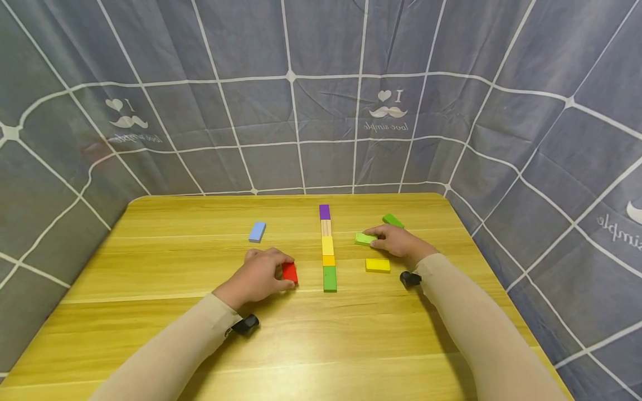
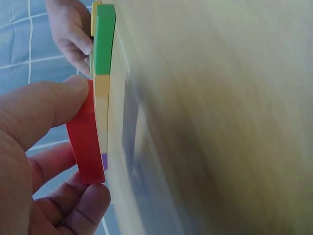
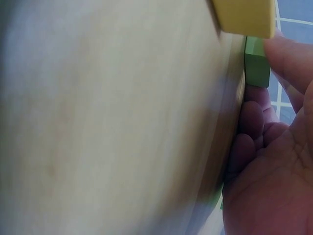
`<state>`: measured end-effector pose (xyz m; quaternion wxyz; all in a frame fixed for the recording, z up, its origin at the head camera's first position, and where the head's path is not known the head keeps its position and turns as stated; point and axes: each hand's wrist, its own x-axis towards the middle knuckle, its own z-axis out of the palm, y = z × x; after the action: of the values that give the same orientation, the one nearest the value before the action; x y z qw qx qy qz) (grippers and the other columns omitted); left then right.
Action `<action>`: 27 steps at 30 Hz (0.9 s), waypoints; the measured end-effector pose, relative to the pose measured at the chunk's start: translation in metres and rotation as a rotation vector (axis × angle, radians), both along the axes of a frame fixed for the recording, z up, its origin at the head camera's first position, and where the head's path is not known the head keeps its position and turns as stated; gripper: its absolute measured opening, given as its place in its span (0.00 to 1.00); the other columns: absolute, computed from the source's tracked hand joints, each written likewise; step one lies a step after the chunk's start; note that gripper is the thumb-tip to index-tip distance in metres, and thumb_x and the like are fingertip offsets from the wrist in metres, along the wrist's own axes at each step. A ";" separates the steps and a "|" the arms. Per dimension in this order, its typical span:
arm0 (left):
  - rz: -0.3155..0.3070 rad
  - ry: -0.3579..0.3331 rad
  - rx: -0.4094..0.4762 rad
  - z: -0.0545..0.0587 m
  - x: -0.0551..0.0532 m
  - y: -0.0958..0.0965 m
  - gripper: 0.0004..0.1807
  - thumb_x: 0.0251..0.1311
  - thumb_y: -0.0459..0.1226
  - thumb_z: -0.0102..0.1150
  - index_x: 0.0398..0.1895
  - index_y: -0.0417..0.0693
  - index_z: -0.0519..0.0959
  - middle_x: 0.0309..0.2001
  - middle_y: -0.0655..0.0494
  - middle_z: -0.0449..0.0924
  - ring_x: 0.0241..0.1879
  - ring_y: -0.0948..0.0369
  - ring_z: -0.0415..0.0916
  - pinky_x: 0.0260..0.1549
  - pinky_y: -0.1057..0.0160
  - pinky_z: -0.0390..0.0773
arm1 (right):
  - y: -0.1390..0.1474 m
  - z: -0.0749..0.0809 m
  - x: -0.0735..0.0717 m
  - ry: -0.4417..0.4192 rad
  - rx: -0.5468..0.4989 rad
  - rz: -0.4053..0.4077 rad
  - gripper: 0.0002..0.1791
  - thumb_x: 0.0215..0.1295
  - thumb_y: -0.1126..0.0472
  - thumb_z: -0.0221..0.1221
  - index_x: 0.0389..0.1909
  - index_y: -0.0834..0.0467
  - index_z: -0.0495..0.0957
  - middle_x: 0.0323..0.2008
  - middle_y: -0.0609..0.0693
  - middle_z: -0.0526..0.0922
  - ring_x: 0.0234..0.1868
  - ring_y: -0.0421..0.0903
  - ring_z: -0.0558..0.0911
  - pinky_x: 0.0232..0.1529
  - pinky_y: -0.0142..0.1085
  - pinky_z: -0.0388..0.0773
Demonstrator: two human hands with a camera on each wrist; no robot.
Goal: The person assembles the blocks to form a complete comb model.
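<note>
My left hand (image 1: 256,275) pinches a red block (image 1: 289,273) between thumb and fingers, left of a straight row of blocks. In the left wrist view the red block (image 2: 85,137) is tilted, its ends between thumb and fingertips. To the right of the row, my right hand (image 1: 401,243) grips the end of a light green block (image 1: 363,239); the right wrist view has thumb and fingers about this block (image 3: 257,68). From far to near the row holds a purple block (image 1: 324,212), plain wood (image 1: 326,228), yellow (image 1: 327,245), orange (image 1: 328,260) and a green block (image 1: 329,279).
A light blue block (image 1: 257,232) lies at the back left of the wooden table (image 1: 321,345). On the right, a yellow block (image 1: 378,265) lies nearer than my right hand and a darker green block (image 1: 393,221) beyond it. Grey checked curtain (image 1: 326,111) surrounds the table's back and sides.
</note>
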<state>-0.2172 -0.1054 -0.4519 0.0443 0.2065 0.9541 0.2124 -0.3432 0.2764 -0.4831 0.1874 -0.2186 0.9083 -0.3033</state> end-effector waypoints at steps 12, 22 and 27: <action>-0.039 0.008 -0.012 0.000 0.005 0.012 0.31 0.57 0.50 0.78 0.61 0.45 0.84 0.52 0.57 0.86 0.46 0.62 0.78 0.59 0.49 0.61 | 0.000 -0.001 -0.001 -0.009 -0.014 -0.010 0.25 0.81 0.60 0.56 0.75 0.59 0.72 0.60 0.59 0.84 0.56 0.51 0.80 0.65 0.51 0.75; -0.064 0.001 0.004 0.001 0.009 0.016 0.30 0.57 0.49 0.79 0.60 0.45 0.84 0.50 0.59 0.86 0.44 0.63 0.77 0.61 0.48 0.60 | 0.000 0.000 -0.001 -0.016 -0.020 -0.017 0.26 0.81 0.60 0.56 0.75 0.59 0.72 0.59 0.59 0.84 0.55 0.51 0.81 0.64 0.50 0.75; -0.079 -0.001 0.008 -0.001 0.011 0.017 0.30 0.57 0.49 0.79 0.59 0.46 0.84 0.49 0.60 0.86 0.44 0.62 0.78 0.62 0.49 0.60 | 0.000 0.000 -0.001 -0.002 0.009 -0.012 0.26 0.81 0.59 0.56 0.75 0.58 0.72 0.58 0.59 0.84 0.54 0.50 0.80 0.63 0.49 0.75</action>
<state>-0.2066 -0.0881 -0.4524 0.0523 0.2441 0.9443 0.2143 -0.3445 0.2761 -0.4834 0.1874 -0.2121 0.9108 -0.3005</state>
